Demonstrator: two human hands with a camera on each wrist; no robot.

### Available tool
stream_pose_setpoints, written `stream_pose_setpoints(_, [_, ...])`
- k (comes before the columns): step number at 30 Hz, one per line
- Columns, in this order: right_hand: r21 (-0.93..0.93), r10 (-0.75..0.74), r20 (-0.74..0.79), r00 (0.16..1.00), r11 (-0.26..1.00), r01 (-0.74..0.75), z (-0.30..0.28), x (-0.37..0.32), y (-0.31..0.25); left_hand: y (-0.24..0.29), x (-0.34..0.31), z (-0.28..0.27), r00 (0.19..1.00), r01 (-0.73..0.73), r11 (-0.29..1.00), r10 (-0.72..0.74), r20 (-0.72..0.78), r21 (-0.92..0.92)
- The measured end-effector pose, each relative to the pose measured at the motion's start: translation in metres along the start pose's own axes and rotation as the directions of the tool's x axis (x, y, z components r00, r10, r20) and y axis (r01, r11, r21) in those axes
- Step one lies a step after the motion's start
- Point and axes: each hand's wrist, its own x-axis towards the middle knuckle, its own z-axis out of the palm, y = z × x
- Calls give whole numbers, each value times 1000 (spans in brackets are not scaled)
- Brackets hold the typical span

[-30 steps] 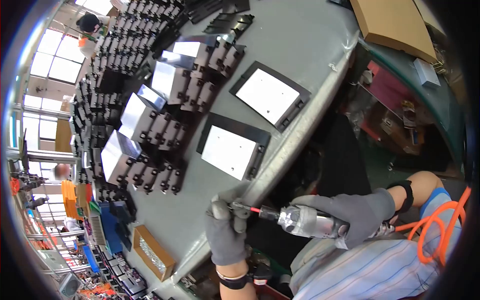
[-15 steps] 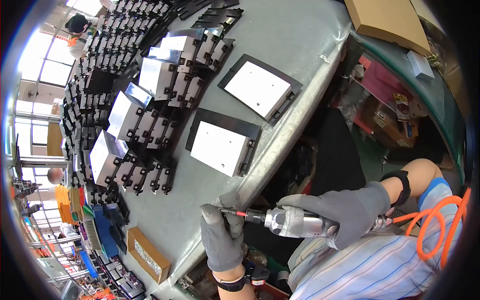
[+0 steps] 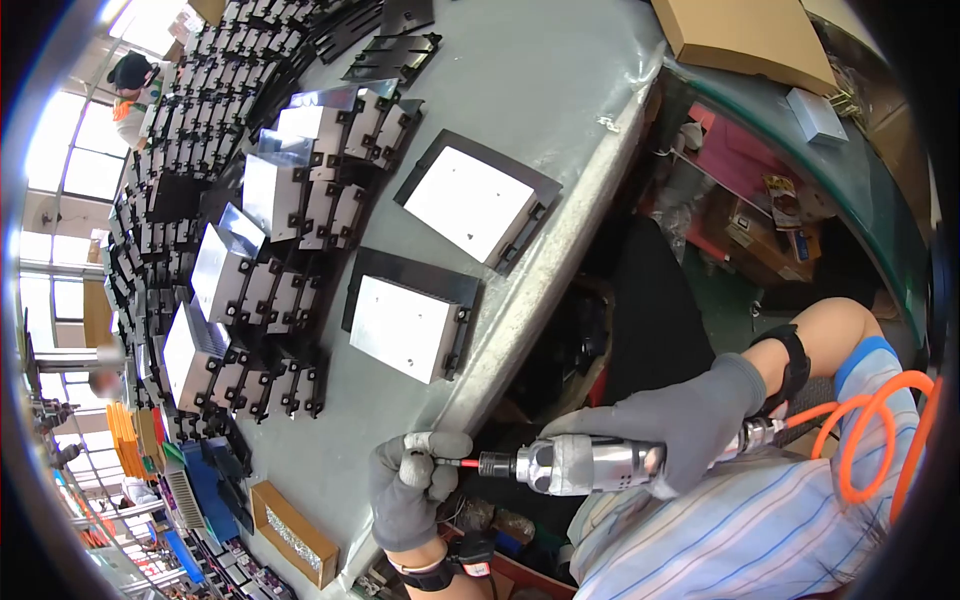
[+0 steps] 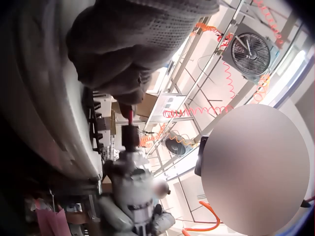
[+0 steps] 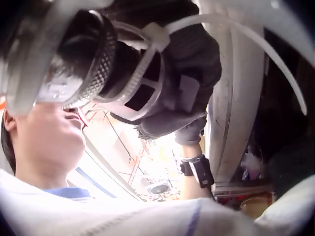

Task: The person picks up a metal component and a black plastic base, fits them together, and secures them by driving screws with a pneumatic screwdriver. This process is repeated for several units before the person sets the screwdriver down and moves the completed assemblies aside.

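My gloved right hand grips a silver power screwdriver, held level in front of the striped shirt with an orange hose at its rear. Its red-banded bit points at my gloved left hand. The left fingers are curled and pinch at the bit's tip; a small dark piece there is too small to tell. In the left wrist view the bit runs up into the curled glove. Nearest on the table lies a white box on a black plate, with a second such box beyond it.
Stacked grey-white units with black clips fill the table's left side. A cardboard tray of small shiny parts stands near the table edge. A large carton and a small white box are at right.
The head view has shifted, so the table things sit further left. The left hand has turned, its fingers curling more over the bit's tip. The right hand keeps its grip on the screwdriver.
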Motion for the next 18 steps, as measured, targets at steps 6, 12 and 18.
stream_pose_setpoints(6, [-209,462,-92,882,857,-471,4,-6,-51,-3,3,17,985,102,994,-94,-143,49])
stream_pose_setpoints(12, [-58,66,-40,997,996,-68,1,-11,-8,-3,-1,21,968,87,996,-81,-237,14])
stream_pose_setpoints(18, [271,56,-12,998,961,-51,6,-14,1,8,-1,40,953,156,944,-221,-206,-292])
